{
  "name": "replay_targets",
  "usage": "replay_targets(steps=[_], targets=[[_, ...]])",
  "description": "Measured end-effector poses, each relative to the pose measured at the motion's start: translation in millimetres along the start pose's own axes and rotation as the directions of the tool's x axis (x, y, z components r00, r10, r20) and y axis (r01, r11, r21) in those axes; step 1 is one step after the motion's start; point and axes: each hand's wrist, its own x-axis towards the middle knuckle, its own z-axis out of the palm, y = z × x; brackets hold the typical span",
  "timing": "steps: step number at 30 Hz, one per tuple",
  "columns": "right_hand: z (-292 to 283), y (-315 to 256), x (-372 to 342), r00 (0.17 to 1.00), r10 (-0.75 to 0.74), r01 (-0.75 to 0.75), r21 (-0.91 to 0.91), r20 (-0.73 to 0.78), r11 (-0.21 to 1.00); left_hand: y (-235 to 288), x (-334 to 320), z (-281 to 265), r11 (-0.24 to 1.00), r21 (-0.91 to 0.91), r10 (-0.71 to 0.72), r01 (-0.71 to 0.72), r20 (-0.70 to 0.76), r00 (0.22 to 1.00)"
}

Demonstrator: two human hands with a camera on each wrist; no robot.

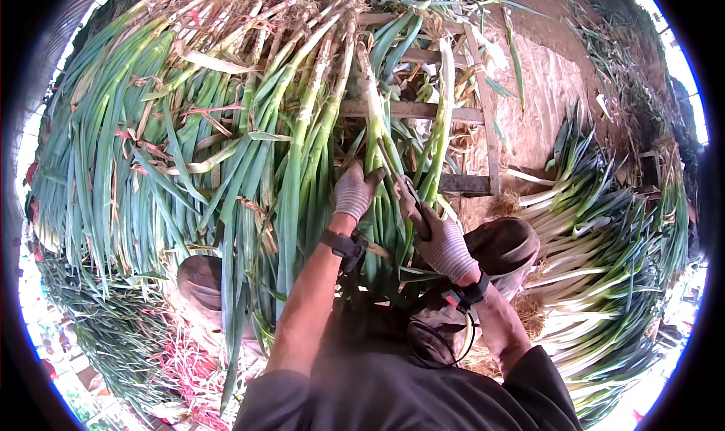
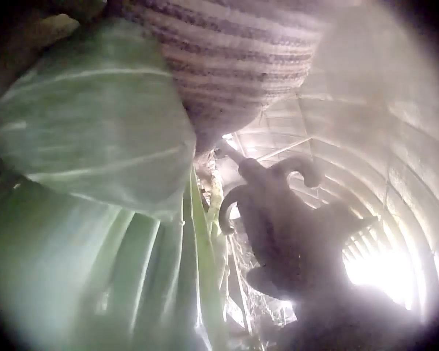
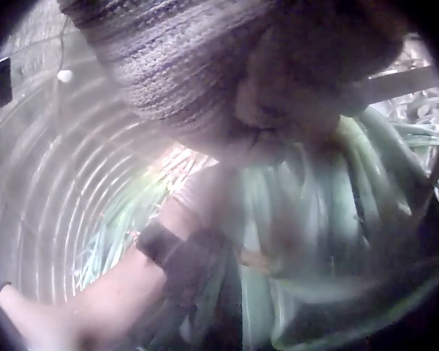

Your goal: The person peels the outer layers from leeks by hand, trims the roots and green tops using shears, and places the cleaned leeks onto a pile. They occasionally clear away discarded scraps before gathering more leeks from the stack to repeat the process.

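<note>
In the head view, the gloved left hand (image 1: 355,191) grips the green part of a long leek (image 1: 372,106) among other leaves. To its right, the gloved right hand (image 1: 444,246) holds dark-handled shears (image 1: 408,197), their blades up against the leek stalks. Another leek (image 1: 442,106) with a white stem stands just right of the shears. The left wrist view has the striped glove (image 2: 234,58) above broad green leaves (image 2: 95,124), with the shears' curled handles (image 2: 267,197) beside them. The right wrist view shows the glove (image 3: 183,66) over blurred leaves (image 3: 336,197).
A large pile of untrimmed leeks (image 1: 196,129) covers the left side. Cleaner leeks with white stems (image 1: 581,257) lie in a pile at the right. Behind the hands is a slatted wooden frame (image 1: 423,111). The person's knees are on both sides, with more greens and pink strips lower left.
</note>
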Motion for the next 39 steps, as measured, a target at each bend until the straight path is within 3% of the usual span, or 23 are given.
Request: replay_targets(steps=[2,6,9,12,18,26,29,34,35,39], targets=[[-1.7,-6.8,5.2,1.000,0.002,-0.002,-0.025,-0.008,1.000,-2.1,-1.7,-1.7,0.992,-0.123,-0.007,0.008,0.010,1.000],[3.7,-4.8,27.1,0.996,-0.059,0.053,-0.092,-0.067,0.994,-2.9,-3.0,-1.6,0.998,-0.067,0.006,-0.006,0.005,1.000],[1.7,0.6,55.6,0.998,-0.012,0.002,-0.150,-0.065,0.989,-5.0,-0.8,-0.7,0.978,-0.203,-0.026,0.041,0.077,0.997],[-0.9,2.3,85.5,0.997,-0.021,0.007,-0.176,-0.077,0.984,-5.6,-0.2,0.8,0.992,-0.122,0.001,0.002,0.022,1.000],[-13.4,-13.3,140.8,0.999,-0.020,0.009,-0.226,-0.046,0.974,-6.7,-2.4,-0.7,0.989,-0.151,0.003,0.000,0.022,1.000],[-18.3,-26.2,226.0,0.987,-0.071,0.036,-0.229,-0.146,0.973,-14.2,-0.1,5.6,0.990,-0.137,0.019,-0.018,0.008,1.000],[-16.0,-20.5,249.8,0.989,-0.079,0.061,-0.145,-0.121,0.988,-11.6,-0.2,5.3,0.990,-0.137,0.036,-0.037,-0.010,0.999],[-15.8,-15.3,213.1,0.969,-0.167,0.186,0.090,-0.184,0.978,-5.6,-2.8,3.4,0.992,-0.117,0.045,-0.050,-0.045,0.998],[-15.9,-13.8,196.6,0.984,-0.144,0.148,0.027,-0.101,0.989,-4.4,-2.7,4.3,0.995,-0.090,0.033,-0.036,-0.034,0.999],[-27.9,-22.7,110.3,0.998,0.051,-0.055,0.158,0.034,0.986,1.4,-7.2,4.9,0.999,-0.001,0.046,-0.046,-0.055,0.997]])
